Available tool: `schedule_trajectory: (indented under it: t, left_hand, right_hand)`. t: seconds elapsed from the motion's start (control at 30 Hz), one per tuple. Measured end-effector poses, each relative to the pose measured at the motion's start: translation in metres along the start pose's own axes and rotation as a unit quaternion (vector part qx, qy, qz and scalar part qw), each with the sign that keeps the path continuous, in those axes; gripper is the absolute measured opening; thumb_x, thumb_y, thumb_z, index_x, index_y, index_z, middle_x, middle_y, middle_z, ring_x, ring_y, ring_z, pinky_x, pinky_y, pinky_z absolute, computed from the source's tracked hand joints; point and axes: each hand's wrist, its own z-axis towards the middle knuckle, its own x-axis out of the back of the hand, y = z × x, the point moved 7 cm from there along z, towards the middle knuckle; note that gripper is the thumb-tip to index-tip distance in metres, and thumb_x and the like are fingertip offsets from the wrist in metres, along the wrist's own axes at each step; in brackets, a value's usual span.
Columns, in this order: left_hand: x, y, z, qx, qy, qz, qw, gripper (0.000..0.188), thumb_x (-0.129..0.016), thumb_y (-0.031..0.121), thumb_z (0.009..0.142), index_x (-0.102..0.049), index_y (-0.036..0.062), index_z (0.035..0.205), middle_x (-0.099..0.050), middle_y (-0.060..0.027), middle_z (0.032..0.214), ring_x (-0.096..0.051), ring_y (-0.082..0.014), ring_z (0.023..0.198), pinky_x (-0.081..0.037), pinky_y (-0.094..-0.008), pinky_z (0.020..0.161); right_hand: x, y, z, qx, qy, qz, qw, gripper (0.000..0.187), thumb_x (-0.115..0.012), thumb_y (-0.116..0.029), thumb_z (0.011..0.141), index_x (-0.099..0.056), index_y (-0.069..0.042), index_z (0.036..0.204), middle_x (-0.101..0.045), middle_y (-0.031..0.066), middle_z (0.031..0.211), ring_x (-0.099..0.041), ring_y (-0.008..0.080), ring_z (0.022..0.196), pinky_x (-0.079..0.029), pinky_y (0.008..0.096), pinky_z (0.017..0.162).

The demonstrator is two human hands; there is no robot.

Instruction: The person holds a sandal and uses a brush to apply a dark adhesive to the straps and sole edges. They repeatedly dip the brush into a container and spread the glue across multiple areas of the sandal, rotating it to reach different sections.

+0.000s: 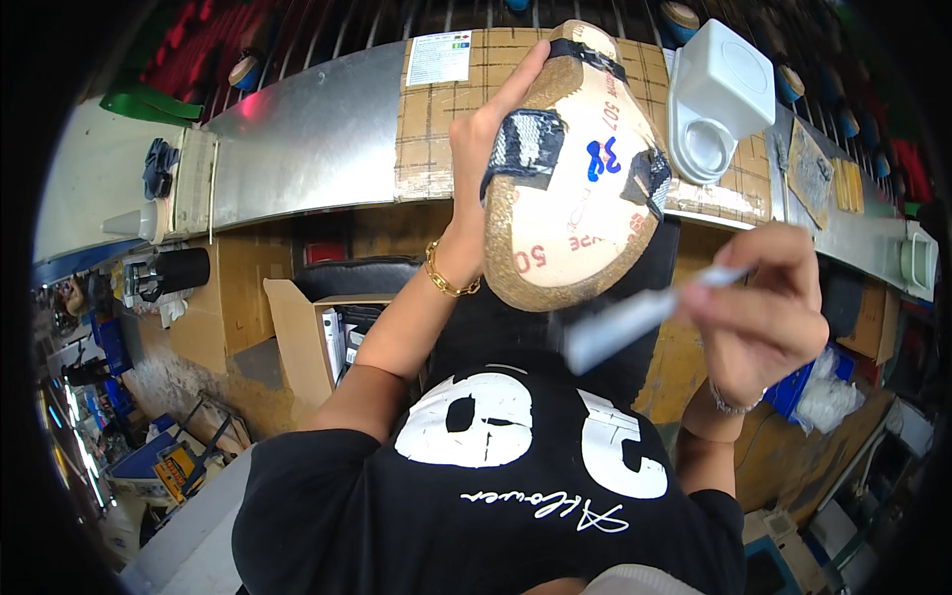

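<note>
My left hand [474,169] grips a half-made sandal [570,223] on a shoe last, with its underside facing up. The underside is cream insole board with a brown cork-like rim; dark woven strap ends [526,144] fold over onto it. Most of my left fingers are hidden behind the sandal. In my right hand [762,312], fingers pinch a pale brush [630,324], blurred by motion. Its far end points down and left, just below the sandal's near rim. From this view I cannot tell whether it touches the rim.
A white plastic pot [719,94] with a round-mouthed front stands on cardboard [431,149] at the bench's right. The metal bench top [297,139] runs left. Rods of a rack [377,18] line the back. An open carton [297,327] sits below the bench.
</note>
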Motion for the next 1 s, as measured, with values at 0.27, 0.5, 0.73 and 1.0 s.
schedule_trajectory:
  t: [0.27, 0.5, 0.73, 1.0]
  left_hand:
    - [-0.010, -0.007, -0.006, 0.037, -0.061, -0.093, 0.993, 0.071, -0.079, 0.011, 0.079, -0.056, 0.0141, 0.146, -0.078, -0.0105, 0.102, -0.071, -0.0076, 0.077, -0.057, -0.0256, 0.068]
    - [-0.010, -0.014, -0.014, 0.081, -0.068, -0.052, 0.993, 0.067, -0.080, 0.018, 0.082, -0.057, 0.0191, 0.145, -0.073, -0.0104, 0.119, -0.073, -0.0127, 0.095, -0.058, -0.0240, 0.080]
    - [-0.011, -0.024, -0.013, 0.166, -0.056, -0.135, 0.975, 0.065, -0.077, 0.016, 0.085, -0.056, 0.0180, 0.146, -0.071, -0.0098, 0.125, -0.071, -0.0125, 0.103, -0.057, -0.0239, 0.086]
    - [0.004, -0.015, -0.028, 0.122, -0.119, -0.091, 0.981, 0.065, -0.072, 0.020, 0.090, -0.047, 0.0072, 0.149, -0.061, -0.0140, 0.137, -0.063, -0.0154, 0.117, -0.052, -0.0262, 0.097]
  right_hand:
    - [0.005, 0.021, -0.001, -0.064, -0.006, -0.009, 0.998, 0.032, -0.083, -0.008, 0.055, -0.084, -0.021, 0.084, -0.060, -0.0010, 0.079, -0.052, 0.0114, 0.072, -0.035, 0.0269, 0.068]
    - [0.007, 0.032, -0.003, -0.091, -0.002, 0.026, 0.995, 0.031, -0.085, -0.007, 0.054, -0.084, -0.018, 0.083, -0.060, -0.0011, 0.080, -0.051, 0.0101, 0.071, -0.036, 0.0259, 0.065]
    - [0.005, 0.041, -0.003, -0.073, -0.036, 0.104, 0.991, 0.025, -0.085, -0.001, 0.061, -0.083, -0.012, 0.083, -0.058, 0.0010, 0.081, -0.053, 0.0097, 0.070, -0.037, 0.0230, 0.059]
    - [0.013, 0.082, -0.022, -0.095, -0.051, 0.350, 0.931, 0.019, -0.083, -0.010, 0.077, -0.080, -0.004, 0.095, -0.061, 0.0047, 0.091, -0.053, 0.0103, 0.075, -0.041, 0.0233, 0.065]
